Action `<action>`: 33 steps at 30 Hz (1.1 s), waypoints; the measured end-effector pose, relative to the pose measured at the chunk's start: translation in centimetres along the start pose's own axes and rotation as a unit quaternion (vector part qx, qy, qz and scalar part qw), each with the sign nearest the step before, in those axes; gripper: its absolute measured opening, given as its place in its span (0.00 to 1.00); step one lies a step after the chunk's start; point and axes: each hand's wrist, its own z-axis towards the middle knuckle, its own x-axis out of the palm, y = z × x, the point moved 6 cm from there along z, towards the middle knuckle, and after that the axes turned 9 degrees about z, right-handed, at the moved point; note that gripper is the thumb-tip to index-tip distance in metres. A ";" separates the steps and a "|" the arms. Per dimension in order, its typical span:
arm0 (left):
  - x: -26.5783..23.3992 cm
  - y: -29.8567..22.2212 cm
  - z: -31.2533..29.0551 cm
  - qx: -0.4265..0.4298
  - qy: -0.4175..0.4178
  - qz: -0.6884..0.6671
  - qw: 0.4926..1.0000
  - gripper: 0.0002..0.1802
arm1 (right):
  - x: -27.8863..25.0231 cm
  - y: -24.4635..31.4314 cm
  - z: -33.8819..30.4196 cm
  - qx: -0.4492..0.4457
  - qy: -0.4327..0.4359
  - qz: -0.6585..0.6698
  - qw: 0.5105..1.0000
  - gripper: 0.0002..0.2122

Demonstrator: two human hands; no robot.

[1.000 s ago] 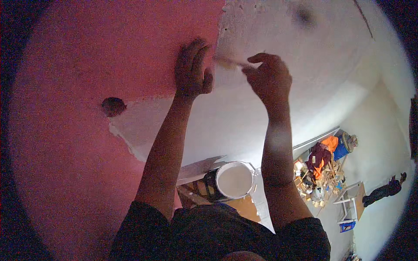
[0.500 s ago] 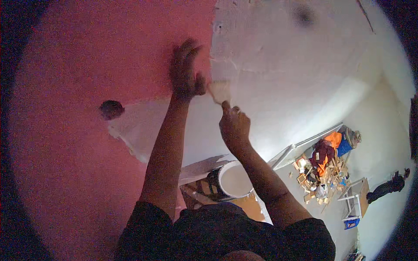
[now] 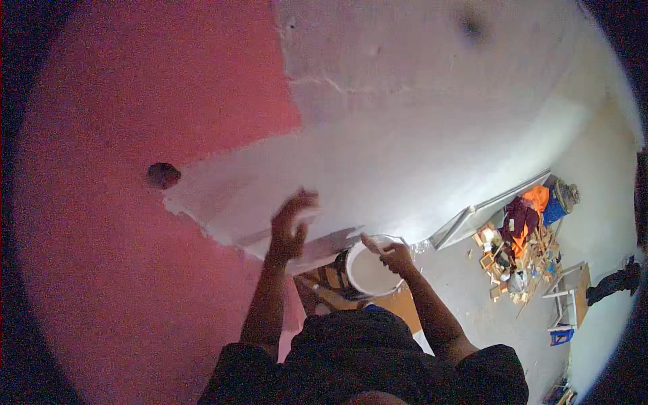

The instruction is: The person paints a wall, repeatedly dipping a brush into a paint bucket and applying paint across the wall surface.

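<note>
I am standing in dim light, and the pink wall on my left is looking dark and speckled. Brighter light is coming from the right and is making the lower white wall glow. My left hand is looking smeary, and my arms are showing dark. A fuzzy dark spot is sitting near the top. Black edges are ringing my view, and straight lines there are bending.
</note>
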 end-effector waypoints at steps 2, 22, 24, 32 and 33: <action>5.0 3.8 -9.8 -0.128 0.115 -0.049 0.984 0.25 | -0.9 -8.4 -1.5 0.152 0.060 0.133 0.978 0.07; 17.5 0.2 -28.1 -0.374 0.446 -0.097 0.808 0.18 | 8.9 -18.9 -1.4 -0.122 0.398 -0.501 0.759 0.16; 17.0 -1.7 -25.9 -0.374 0.447 -0.011 0.812 0.20 | 9.8 -24.3 0.7 -0.125 0.384 -0.384 0.830 0.16; 17.2 -3.4 -27.3 -0.407 0.431 -0.029 0.805 0.20 | 11.5 -32.2 2.8 0.343 0.122 0.376 0.852 0.12; 17.4 -3.6 -27.4 -0.409 0.439 -0.038 0.799 0.22 | 10.9 -31.3 2.8 0.345 0.095 0.351 0.865 0.12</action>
